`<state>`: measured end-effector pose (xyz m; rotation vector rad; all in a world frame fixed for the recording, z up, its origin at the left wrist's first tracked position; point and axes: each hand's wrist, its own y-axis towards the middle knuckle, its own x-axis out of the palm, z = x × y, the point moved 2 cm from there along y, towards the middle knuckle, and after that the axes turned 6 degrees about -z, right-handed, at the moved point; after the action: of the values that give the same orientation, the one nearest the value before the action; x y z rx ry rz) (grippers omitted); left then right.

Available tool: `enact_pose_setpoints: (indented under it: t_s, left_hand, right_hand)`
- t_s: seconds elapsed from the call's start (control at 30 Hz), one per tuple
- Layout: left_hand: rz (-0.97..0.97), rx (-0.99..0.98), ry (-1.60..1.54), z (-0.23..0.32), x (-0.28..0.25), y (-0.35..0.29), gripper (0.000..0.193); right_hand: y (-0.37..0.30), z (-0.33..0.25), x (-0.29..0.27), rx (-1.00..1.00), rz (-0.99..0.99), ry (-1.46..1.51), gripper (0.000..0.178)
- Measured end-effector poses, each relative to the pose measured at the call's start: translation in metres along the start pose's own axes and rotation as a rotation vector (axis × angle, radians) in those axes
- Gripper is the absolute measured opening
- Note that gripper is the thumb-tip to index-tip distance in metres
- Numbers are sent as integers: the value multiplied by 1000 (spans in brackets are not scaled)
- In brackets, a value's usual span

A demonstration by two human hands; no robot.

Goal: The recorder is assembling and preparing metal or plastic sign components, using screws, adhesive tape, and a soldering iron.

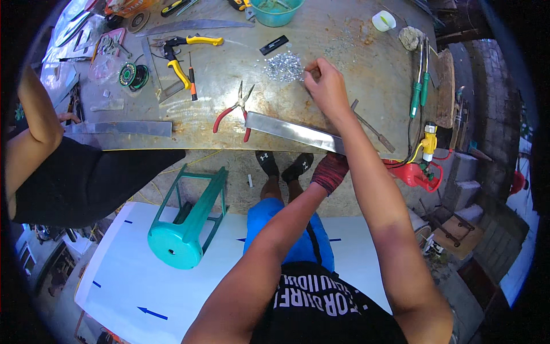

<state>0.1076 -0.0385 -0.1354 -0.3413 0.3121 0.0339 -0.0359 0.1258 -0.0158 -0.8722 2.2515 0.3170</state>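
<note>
My left hand (pixel 334 171), in a red and black knit glove, is closed on the near end of a long, shiny flat metal strip (pixel 292 128). The strip slants up to the left over the table's front edge. Bare, my right hand (pixel 325 83) is pinched beside a pile of small silvery metal bits (pixel 283 67); whatever its fingertips hold is too small to make out. Left of the strip's far end lie red-handled long-nose pliers (pixel 236 110), jaws apart. A small black case (pixel 274 45) rests just behind the pile.
Yellow-handled snips (pixel 186 54), a screwdriver (pixel 192 85) and a wire spool (pixel 133 75) lie on the metal table (pixel 212 69). Green-handled soldering irons (pixel 420 92) are at right, above a red gas canister (pixel 415 174). Another person's arm (pixel 37 114) is at left, by a green stool (pixel 183 241).
</note>
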Motion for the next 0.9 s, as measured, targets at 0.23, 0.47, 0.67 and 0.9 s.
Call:
enact_pose_setpoints:
  t_s: [0.23,0.47,0.67,0.9]
  left_hand:
    - [144,243,379,6,0,-1,24]
    - [-82,118,479,1,3,5,48]
    - [-87,218,809,-5,8,5,52]
    - [197,277,986,-6,1,1,38]
  right_hand:
    - [-85,28,-43,234,49,257,14]
    - [-194,49,-86,540,266,611,10]
    - [-288,95,-96,618,585,689,11]
    - [-315,144,-72,709,594,639,13]
